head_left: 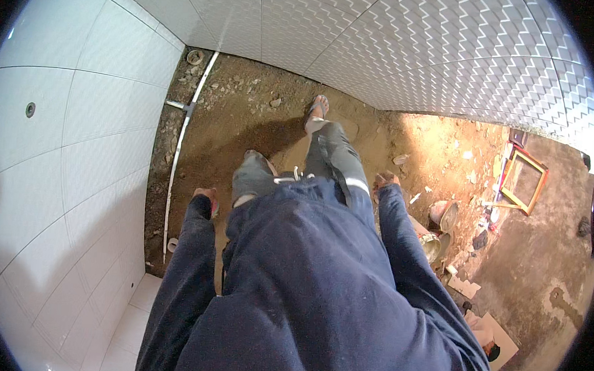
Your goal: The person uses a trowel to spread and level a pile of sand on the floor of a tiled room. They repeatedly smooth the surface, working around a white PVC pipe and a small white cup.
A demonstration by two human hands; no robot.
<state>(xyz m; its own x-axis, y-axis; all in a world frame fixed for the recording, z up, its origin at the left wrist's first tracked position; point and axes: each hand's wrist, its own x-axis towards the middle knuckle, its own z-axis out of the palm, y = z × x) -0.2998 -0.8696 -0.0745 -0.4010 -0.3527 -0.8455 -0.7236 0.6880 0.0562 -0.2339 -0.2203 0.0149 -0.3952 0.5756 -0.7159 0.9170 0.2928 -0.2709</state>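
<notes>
The pipe (179,151) runs along the foot of the left wall (61,144). The dirt floor (247,114) lies ahead, before the rear wall (414,50). A frame (523,180) and buckets (437,228) lie right.

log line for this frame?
left hand: empty, hanging | right hand: empty, hanging | standing on dirt floor | pipe by wall

Single head-worn fisheye view, looking steeply down past the wearer's torso and legs; dirt floor (247,114) fills the upper centre of the frame, near; white tiled wall (75,138) bends along the left; edges curve toward the rim.
</notes>
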